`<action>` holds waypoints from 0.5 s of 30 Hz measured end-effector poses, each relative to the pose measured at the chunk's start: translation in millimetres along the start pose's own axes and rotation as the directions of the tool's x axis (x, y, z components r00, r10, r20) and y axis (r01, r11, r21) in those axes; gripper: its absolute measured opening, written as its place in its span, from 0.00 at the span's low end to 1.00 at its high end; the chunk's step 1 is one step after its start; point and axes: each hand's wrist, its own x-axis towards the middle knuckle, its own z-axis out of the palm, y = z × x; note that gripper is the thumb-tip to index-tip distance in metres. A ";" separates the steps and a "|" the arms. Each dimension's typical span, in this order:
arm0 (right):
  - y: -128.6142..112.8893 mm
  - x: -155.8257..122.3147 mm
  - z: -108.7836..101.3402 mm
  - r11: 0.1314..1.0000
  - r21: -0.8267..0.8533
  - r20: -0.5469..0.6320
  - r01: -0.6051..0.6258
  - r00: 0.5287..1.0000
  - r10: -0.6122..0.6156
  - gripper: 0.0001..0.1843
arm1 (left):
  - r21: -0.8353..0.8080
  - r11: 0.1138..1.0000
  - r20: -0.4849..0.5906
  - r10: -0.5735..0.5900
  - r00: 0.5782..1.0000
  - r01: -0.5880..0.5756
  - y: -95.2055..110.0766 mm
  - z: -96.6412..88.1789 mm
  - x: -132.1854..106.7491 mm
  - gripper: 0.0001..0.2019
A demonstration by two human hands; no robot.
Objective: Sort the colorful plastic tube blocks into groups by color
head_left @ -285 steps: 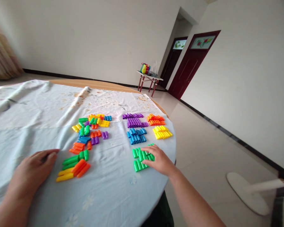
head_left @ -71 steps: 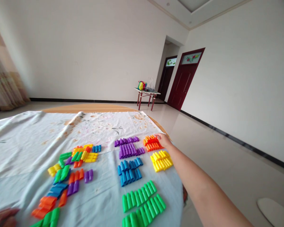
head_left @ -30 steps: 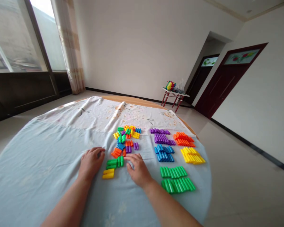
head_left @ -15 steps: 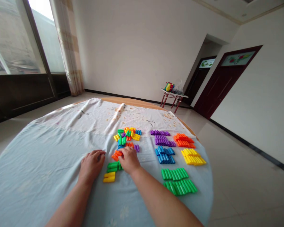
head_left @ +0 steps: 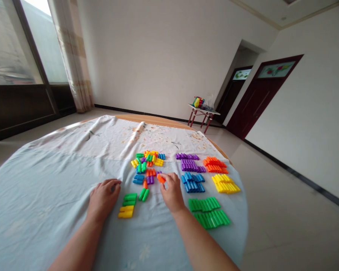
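Note:
My right hand pinches an orange plastic tube between thumb and fingers, raised just above the cloth. My left hand rests on the cloth with loosely curved fingers, thumb apart, no piece visible in it. Between the hands lie a green pair of tubes, a single orange tube, a purple pair and a blue pair. Nearer my left hand are green tubes and yellow tubes. A mixed-colour heap sits farther back.
Sorted rows stand at the right: purple, orange, blue, yellow and green. A pale blue cloth covers the round table. A small side table with bags stands by the far wall.
My right hand has moved right, lifting an orange tube away from the middle pieces and uncovering blue, purple and green ones. My left hand stays in place; the view has shifted slightly.

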 end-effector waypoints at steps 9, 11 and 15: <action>3.2 -15.1 3.2 0.997 -0.073 0.066 0.015 0.998 -0.010 0.20 | 0.003 1.000 0.016 0.006 1.000 -0.006 -0.8 -1.6 1.6 0.20; 2.7 -18.0 7.1 0.998 -0.053 0.058 0.026 0.998 -0.023 0.25 | 0.001 1.000 0.015 0.008 1.000 -0.008 -1.6 -1.3 2.1 0.20; 4.6 -22.1 15.1 0.998 -0.045 0.149 0.040 0.988 -0.033 0.29 | 0.001 1.000 0.008 0.017 1.000 -0.017 -3.5 -0.7 3.5 0.19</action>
